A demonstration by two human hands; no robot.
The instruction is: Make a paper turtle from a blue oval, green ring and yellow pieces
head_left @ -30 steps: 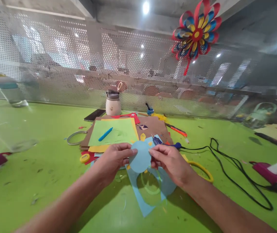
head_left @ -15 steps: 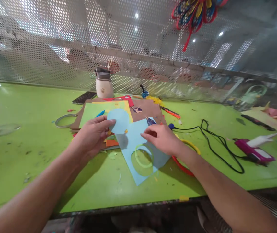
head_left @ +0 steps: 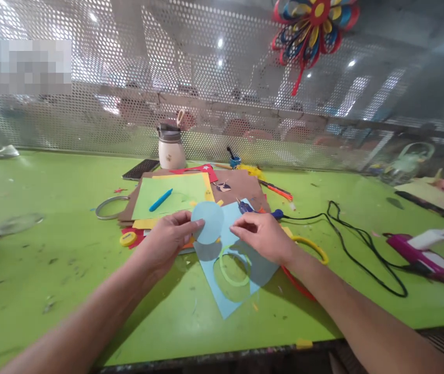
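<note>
My left hand [head_left: 169,241] pinches a light blue paper circle [head_left: 207,222] by its left edge and holds it just above the green table [head_left: 50,270]. My right hand [head_left: 264,237] rests, fingers drawn together, on a light blue sheet [head_left: 263,270] with a round hole cut in it. Its fingertips lie just right of the circle. A thin green ring [head_left: 234,267] lies inside the hole.
Behind my hands lies a stack of coloured paper [head_left: 175,195] with a blue marker [head_left: 160,200]. Around it are a cream jar [head_left: 172,150], a phone [head_left: 140,169], a grey ring [head_left: 107,208], yellow and red hoops [head_left: 310,249], a black cable [head_left: 346,244] and a magenta tool [head_left: 420,257]. A perforated screen [head_left: 89,104] backs the table.
My left hand has brought the circle down and right, closer to my right hand, which stays on the sheet. The view has tilted back up a little.
</note>
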